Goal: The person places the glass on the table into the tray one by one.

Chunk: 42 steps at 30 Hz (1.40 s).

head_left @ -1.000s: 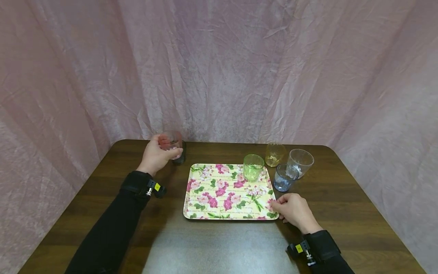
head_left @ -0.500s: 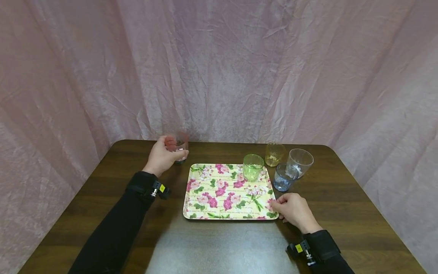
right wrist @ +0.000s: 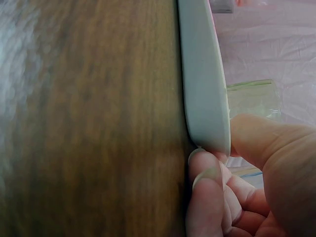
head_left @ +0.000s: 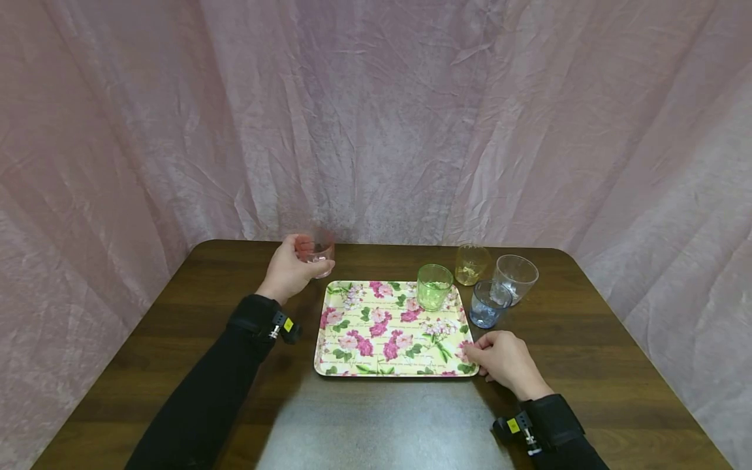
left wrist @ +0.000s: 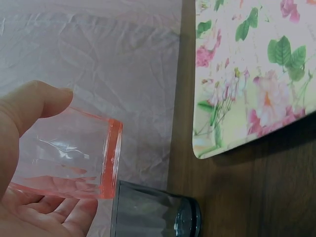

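Beyond the far left corner of the flowered tray (head_left: 376,320), your left hand (head_left: 288,271) grips a pink glass (head_left: 320,251), your forearm in its black sleeve (head_left: 196,398) slanting forward and inward along the tray's left side. Your thumb crosses the glass on the side nearer the tray, and your fingers wrap the other side, showing through the wall. The glass is upright, mouth up. In the left wrist view a dark grey glass (left wrist: 153,212) stands past it, also off the tray's far left.

On the tray itself, in its far right corner, sits a green glass (head_left: 433,290). Past that corner stands a yellow glass (head_left: 472,266); close along the tray's right side come a blue glass (head_left: 487,308) and, farther out, a clear glass (head_left: 519,277).

At the tray's near right corner, your right hand (head_left: 508,362) pinches the edge: thumb over the rim, fingers bent against the outer wall, low by the table (head_left: 611,385). Your right forearm angles in from the tray's near right.
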Motion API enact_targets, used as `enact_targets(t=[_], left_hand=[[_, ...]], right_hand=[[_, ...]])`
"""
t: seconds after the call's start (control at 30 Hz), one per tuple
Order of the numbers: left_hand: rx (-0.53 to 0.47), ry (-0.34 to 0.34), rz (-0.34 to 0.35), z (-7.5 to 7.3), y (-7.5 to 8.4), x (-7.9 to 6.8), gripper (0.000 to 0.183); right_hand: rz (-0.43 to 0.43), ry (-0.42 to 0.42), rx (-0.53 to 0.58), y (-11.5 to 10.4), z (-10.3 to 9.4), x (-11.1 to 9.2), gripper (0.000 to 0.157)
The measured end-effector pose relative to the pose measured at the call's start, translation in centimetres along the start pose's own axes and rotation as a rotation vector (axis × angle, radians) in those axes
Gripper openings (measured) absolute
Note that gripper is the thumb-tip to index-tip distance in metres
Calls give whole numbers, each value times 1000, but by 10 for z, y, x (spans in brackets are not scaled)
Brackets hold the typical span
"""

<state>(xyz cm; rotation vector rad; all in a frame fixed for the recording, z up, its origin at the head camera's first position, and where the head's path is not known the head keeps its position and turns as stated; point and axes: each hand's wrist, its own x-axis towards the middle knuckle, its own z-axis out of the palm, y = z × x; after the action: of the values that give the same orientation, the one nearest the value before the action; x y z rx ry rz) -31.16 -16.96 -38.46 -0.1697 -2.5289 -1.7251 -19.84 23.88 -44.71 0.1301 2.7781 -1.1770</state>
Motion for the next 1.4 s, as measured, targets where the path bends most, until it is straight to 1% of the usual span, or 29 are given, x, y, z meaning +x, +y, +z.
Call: enact_targets(t=[0.37,0.53,0.73,0.97,1.23,1.4], left_hand=[[-9,-21,-15,11,3,2,84],[9,-24,-20,17,4,3,81],[13,-51,-18,24,7,3,78],[12,-83,-12,32,10,1,80],[6,-98,-15,44,10,2,79],[31,-110,-10,50,11,1,78]], right_hand=[[-6,-4,-3,0,-1,0,26],[-17,-7,-8,0,-1,0,27],[-9,-10,-4,1,0,0,26],[-11,-1,-21,0,0,0,27],[-21,2,-26,0,0,0,27],[-21,-2,-22,0,-1,-1,27]])
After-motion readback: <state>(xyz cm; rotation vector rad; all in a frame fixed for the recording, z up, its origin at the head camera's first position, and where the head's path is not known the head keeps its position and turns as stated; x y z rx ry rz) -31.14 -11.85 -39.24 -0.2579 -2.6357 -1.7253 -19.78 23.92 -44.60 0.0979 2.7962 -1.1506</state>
